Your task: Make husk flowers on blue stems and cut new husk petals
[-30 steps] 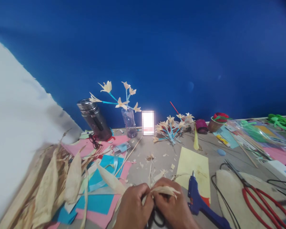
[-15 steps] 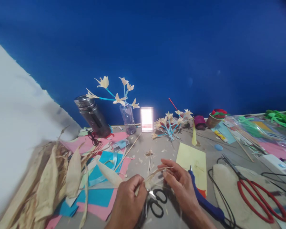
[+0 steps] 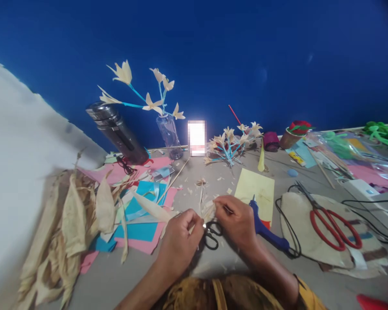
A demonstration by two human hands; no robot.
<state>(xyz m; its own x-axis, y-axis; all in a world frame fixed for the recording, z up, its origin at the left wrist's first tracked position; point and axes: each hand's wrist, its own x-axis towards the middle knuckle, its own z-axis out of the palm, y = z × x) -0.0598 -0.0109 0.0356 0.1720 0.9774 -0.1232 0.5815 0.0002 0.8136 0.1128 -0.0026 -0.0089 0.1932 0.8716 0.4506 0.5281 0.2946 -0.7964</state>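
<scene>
My left hand (image 3: pixel 180 238) and my right hand (image 3: pixel 236 221) are close together near the table's front edge, both pinching a thin pale strip of dried husk (image 3: pixel 209 212) between them. Small black-handled scissors (image 3: pixel 211 232) lie on the grey table (image 3: pixel 123 280) just under the two hands. A blue glue gun (image 3: pixel 265 226) lies right of my right hand, its nozzle pointing away from me over a yellow paper sheet (image 3: pixel 255 193).
A pile of dried husks (image 3: pixel 67 224) and blue and pink paper (image 3: pixel 139 224) lie left. Behind stand a steel flask (image 3: pixel 114 131), a bottle of husk flowers (image 3: pixel 168 133) and a flower bunch (image 3: pixel 233 142). Red-handled scissors (image 3: pixel 330 221) and black cables (image 3: pixel 287 224) lie right.
The view tilted down and my hands show farther up the table. My right hand drew apart from the left along the husk strip, then closed in again above the black scissors.
</scene>
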